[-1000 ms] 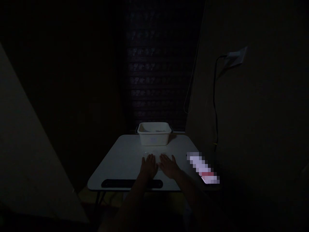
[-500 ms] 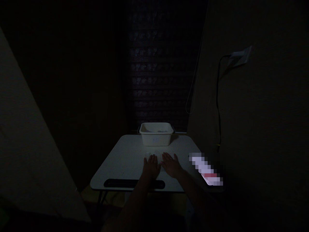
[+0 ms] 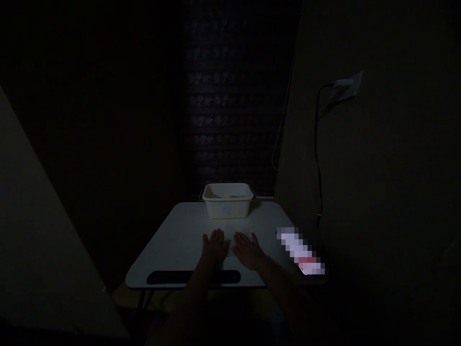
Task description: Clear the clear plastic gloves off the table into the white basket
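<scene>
On the white folding table (image 3: 173,240), my left hand (image 3: 215,246) lies palm down with its fingers spread. My right hand (image 3: 248,250) is flat beside it, fingers apart, with a small gap between the two thumbs. A thin clear plastic piece (image 3: 232,230) lies under and between the hands; its outline is hard to make out in the dim light. Beyond the fingertips stands a white plastic basin (image 3: 228,209) with a small label on its front. What lies inside it is too dark to tell.
A lit phone-like device (image 3: 300,252), pixelated, lies at the table's right edge. A black slot (image 3: 169,277) runs along the front edge. A cable (image 3: 317,144) hangs from a wall socket (image 3: 347,89) at the right. Dark blinds (image 3: 223,120) are behind the basin.
The view has shifted slightly, so the table and basin appear a little further left. Both hands stay flat, and slightly more of the clear plastic shows around the right fingers.
</scene>
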`<state>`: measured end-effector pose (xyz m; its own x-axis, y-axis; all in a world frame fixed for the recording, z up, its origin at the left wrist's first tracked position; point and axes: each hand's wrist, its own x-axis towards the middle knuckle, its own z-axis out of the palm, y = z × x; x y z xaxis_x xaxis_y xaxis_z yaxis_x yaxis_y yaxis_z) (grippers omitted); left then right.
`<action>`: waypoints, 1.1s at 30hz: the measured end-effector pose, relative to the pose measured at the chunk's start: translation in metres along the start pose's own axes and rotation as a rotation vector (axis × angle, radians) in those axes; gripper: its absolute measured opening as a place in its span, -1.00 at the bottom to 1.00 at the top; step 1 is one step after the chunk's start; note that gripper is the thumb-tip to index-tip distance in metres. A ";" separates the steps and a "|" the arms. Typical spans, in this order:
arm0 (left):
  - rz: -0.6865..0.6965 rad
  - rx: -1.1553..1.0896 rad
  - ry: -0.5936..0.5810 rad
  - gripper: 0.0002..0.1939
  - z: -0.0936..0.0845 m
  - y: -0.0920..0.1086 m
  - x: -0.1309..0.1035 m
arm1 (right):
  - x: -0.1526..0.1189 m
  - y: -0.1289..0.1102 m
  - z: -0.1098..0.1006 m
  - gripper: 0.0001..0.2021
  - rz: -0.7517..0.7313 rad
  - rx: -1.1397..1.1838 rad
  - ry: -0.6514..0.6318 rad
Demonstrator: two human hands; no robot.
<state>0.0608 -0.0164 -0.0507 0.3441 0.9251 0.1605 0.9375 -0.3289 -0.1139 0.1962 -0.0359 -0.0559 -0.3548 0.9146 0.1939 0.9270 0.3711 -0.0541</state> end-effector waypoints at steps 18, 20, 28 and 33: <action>0.038 -0.023 0.013 -0.52 0.009 0.009 -0.002 | 0.007 0.006 0.000 -0.50 0.072 0.033 -0.077; 0.030 -0.034 0.026 -0.50 0.010 0.010 -0.001 | 0.009 0.010 0.001 -0.51 0.095 0.014 -0.073; 0.014 -0.046 0.023 -0.50 0.009 0.011 -0.001 | 0.010 0.008 0.005 -0.49 0.075 -0.035 0.017; 0.013 -0.013 -0.007 -0.52 0.005 0.013 -0.002 | 0.008 0.002 0.005 -0.49 0.042 -0.009 -0.017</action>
<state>0.0721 -0.0219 -0.0578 0.3558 0.9221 0.1518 0.9336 -0.3433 -0.1031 0.1945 -0.0271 -0.0595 -0.3172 0.9321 0.1747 0.9423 0.3306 -0.0527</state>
